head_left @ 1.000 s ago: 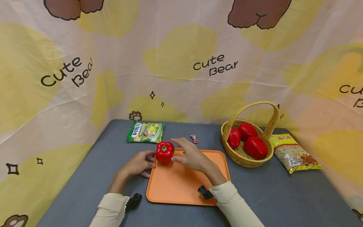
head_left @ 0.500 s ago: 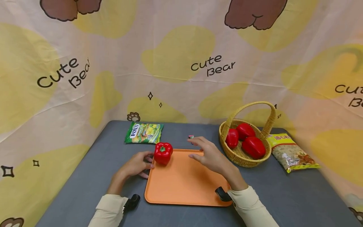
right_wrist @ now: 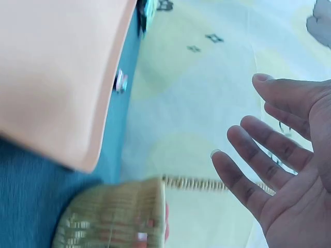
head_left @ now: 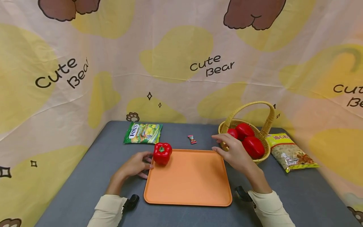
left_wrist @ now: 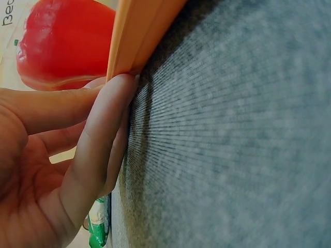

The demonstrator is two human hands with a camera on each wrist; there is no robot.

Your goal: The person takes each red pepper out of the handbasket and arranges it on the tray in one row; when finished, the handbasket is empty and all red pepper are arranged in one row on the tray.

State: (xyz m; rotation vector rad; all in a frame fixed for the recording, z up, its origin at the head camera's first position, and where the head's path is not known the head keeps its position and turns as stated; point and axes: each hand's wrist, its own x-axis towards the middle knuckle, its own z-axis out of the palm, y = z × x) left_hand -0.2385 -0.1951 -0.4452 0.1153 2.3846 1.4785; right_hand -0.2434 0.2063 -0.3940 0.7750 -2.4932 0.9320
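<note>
A red bell pepper (head_left: 162, 154) stands at the far left corner of an orange tray (head_left: 190, 183). My left hand (head_left: 135, 164) pinches the tray's left rim beside the pepper; in the left wrist view a fingertip (left_wrist: 121, 85) presses at the tray's edge, close above the grey tabletop. My right hand (head_left: 233, 153) holds nothing and hovers between the tray's far right corner and a yellow wicker basket (head_left: 262, 157), its fingers spread and relaxed. Several red peppers (head_left: 253, 147) lie in that basket, one partly hidden behind the right hand.
A green FOX'S candy bag (head_left: 144, 133) lies at the back left. Behind the tray is a small wrapped candy (head_left: 192, 139). Right of the basket lies a yellow-ended food packet (head_left: 290, 151). The basket's tall handle (head_left: 255, 103) arches upward before the cloth backdrop.
My right hand has moved away from the bell pepper, rightward across the tray to the basket's front. The left hand stays at the tray's left rim, and the pepper keeps its place.
</note>
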